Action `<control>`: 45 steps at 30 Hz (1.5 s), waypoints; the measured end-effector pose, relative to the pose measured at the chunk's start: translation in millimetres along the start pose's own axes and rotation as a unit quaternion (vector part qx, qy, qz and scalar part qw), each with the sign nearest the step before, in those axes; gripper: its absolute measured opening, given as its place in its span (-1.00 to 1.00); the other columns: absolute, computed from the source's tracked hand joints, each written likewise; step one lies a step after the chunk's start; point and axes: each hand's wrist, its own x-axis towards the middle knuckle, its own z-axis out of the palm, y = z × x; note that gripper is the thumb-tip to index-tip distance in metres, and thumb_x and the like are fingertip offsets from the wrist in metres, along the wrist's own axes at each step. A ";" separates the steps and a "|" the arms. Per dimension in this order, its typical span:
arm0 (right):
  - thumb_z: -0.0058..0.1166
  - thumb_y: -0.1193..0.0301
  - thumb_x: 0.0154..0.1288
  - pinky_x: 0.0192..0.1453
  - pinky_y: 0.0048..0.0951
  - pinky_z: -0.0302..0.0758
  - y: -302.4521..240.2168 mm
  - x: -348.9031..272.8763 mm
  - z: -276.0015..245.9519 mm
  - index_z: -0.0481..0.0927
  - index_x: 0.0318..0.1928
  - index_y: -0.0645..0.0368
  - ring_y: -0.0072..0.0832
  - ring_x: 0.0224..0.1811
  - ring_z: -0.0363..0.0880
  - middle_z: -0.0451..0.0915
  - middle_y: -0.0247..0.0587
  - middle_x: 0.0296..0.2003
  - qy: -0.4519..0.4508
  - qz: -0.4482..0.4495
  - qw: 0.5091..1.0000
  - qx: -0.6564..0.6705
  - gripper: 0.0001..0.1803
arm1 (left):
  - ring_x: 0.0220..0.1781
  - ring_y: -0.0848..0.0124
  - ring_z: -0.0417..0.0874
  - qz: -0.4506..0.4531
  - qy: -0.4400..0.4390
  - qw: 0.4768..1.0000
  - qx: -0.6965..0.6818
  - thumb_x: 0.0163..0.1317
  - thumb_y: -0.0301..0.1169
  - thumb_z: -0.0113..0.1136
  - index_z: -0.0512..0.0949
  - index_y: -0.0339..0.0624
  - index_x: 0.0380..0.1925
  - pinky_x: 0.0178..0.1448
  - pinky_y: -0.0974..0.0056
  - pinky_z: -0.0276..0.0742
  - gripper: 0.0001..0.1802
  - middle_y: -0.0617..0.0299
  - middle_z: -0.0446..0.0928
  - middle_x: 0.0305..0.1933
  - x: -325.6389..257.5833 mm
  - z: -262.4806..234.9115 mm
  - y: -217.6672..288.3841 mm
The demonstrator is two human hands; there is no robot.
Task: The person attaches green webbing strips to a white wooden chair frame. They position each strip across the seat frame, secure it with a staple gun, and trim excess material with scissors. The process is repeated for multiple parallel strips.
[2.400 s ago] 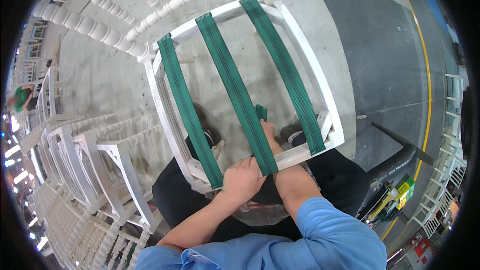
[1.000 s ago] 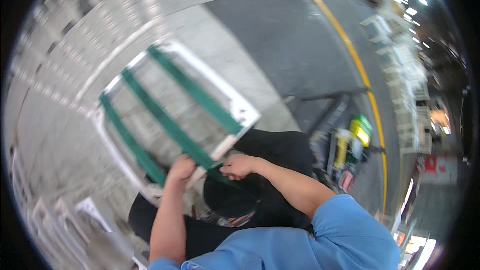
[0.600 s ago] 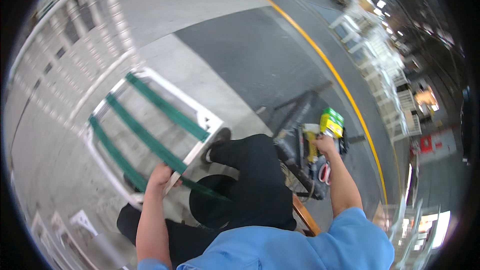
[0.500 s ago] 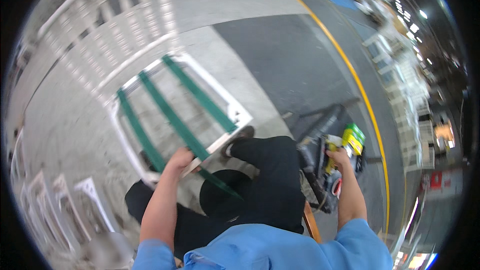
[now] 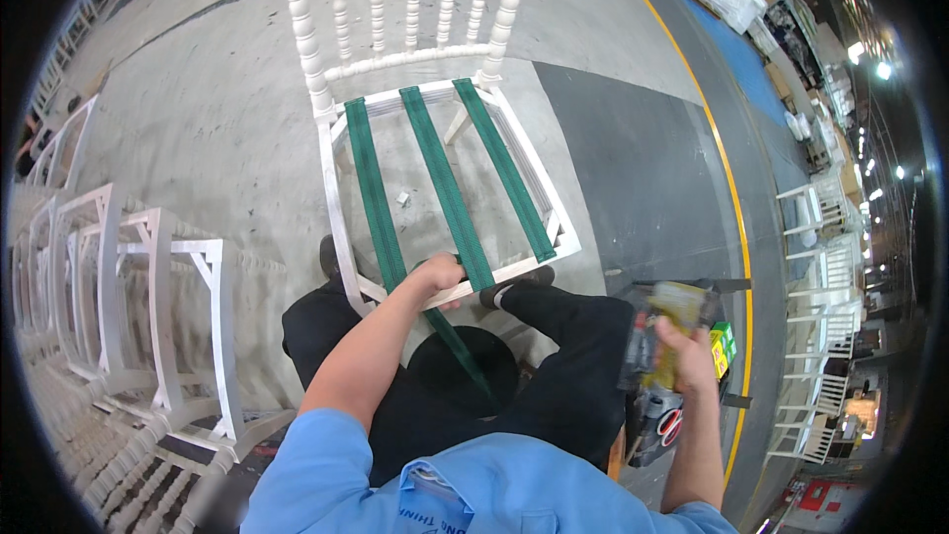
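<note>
A white wooden chair frame [image 5: 554,208] with turned back spindles stands in front of me. Three green webbing straps [image 5: 440,173] run from back to front across its open seat. My left hand [image 5: 440,277] is closed at the front rail, gripping the left strap. That strap's loose tail [image 5: 455,341] hangs below the hand, over a round black surface [image 5: 463,376] between my legs. Off to the right, my right hand [image 5: 689,356] is wrapped round a yellow tool [image 5: 677,311], blurred by motion, above a dark stand.
Beside the right hand are a green-and-yellow box [image 5: 725,346] and red-handled scissors [image 5: 670,423]. Stacked white chair frames [image 5: 163,307] crowd the left side. More white chairs [image 5: 820,336] line the far right, beyond a yellow floor line [image 5: 732,178].
My view has turned, so the chair appears more upright and farther right. The yellow tool now shows raised in my right hand. My left hand remains at the front rail with the strap.
</note>
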 end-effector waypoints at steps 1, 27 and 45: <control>0.46 0.19 0.37 -0.44 -0.48 0.45 -11.8 -2.1 27.0 0.69 0.11 0.23 -0.64 -0.49 0.50 0.66 -0.42 -0.33 -0.067 -0.020 0.998 -0.003 -0.53 | -0.52 0.19 0.78 0.005 0.012 1.000 0.001 0.44 -0.36 0.15 0.74 -0.37 -0.08 -0.53 0.10 0.71 -0.70 0.00 0.80 -0.22 1.4 0.3 -1.9; 0.43 0.25 0.43 -0.52 -0.42 0.49 -6.1 50.9 204.7 0.69 -0.02 0.33 -0.59 -0.60 0.55 0.65 -0.32 -0.46 -0.234 0.003 0.949 -0.213 -0.62 | -0.42 0.08 0.86 0.016 0.012 1.000 0.022 0.39 -0.46 0.11 0.72 -0.49 -0.12 -0.50 0.00 0.74 -0.70 -0.17 0.78 -0.20 12.3 -1.2 -4.6; 0.44 0.22 0.42 -0.51 -0.45 0.49 6.0 35.0 217.4 0.67 -0.07 0.29 -0.61 -0.57 0.57 0.66 -0.34 -0.43 -0.239 0.012 0.950 -0.202 -0.63 | -0.43 0.02 0.85 0.022 0.037 0.999 0.007 0.43 -0.48 0.12 0.69 -0.54 -0.03 -0.48 -0.03 0.73 -0.69 -0.23 0.77 -0.18 13.8 3.6 -4.7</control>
